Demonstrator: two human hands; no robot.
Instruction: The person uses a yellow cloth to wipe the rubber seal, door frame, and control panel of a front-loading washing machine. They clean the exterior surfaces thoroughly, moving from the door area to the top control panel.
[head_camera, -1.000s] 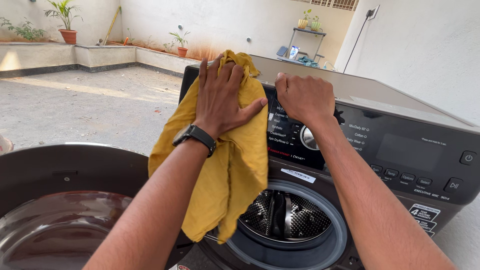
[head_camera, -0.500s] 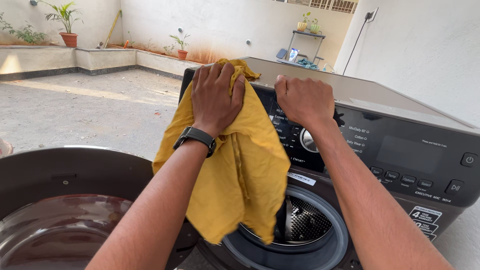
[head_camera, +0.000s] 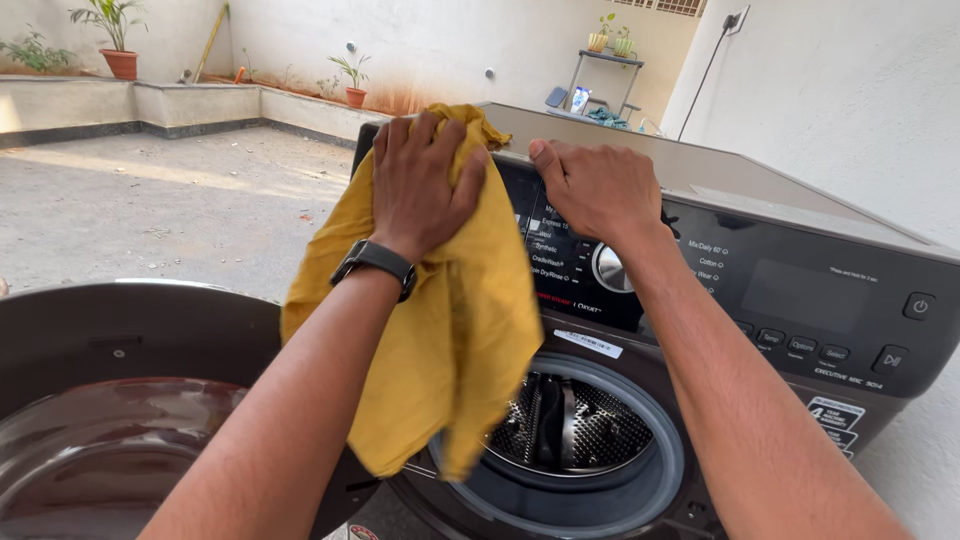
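Mustard-yellow cotton cloth (head_camera: 455, 300) is draped over the top front edge of the dark grey front-loading washing machine (head_camera: 800, 300), and it hangs down far enough to cover the left part of the glossy black control panel (head_camera: 760, 290) and the upper left of the round door opening (head_camera: 570, 440). As I judge it, the wiping has got as far as this top corner: the cloth sits on the left end of the machine, and the long stretch of panel to the right, with its display and row of small buttons, has no cloth on it. Whether the covered part is already clean I cannot tell.

The left hand (head_camera: 425, 180) lies flat on the upper part of the cloth, fingers spread and curled over the machine's top edge, pressing the fabric against the corner; a black wristwatch (head_camera: 375, 262) sits on that wrist. The arm reaches forward and up, nearly straight.

The right hand (head_camera: 598, 185) rests bare on the machine just beside the cloth, palm down, fingers together, above the silver round dial (head_camera: 610, 268). It holds nothing and looks to be steadying the body. The open dark door (head_camera: 120, 400) swings out at lower left, and the steel drum (head_camera: 575, 425) shows inside, with nothing in it that I can see.
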